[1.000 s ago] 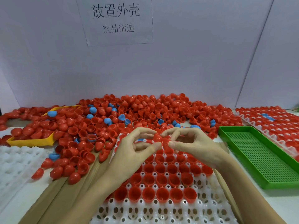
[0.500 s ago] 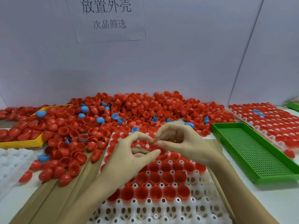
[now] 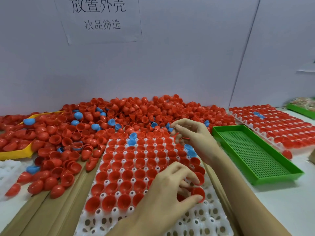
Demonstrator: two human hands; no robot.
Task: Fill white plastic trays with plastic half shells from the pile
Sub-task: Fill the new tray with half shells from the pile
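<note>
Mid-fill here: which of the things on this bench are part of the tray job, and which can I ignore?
In the job:
white tray, part filled
pile of half shells
red shell pinched by the left hand
right hand at the pile's edge

Just lying about:
green mesh tray
yellow tray
filled tray far right
paper sign

Both hands (image 3: 167, 193) (image 3: 192, 135) forward (fingers (image 3: 180, 169) curled).

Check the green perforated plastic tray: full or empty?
Empty: the green perforated plastic tray shows only its bare mesh floor, no shells inside.
</note>
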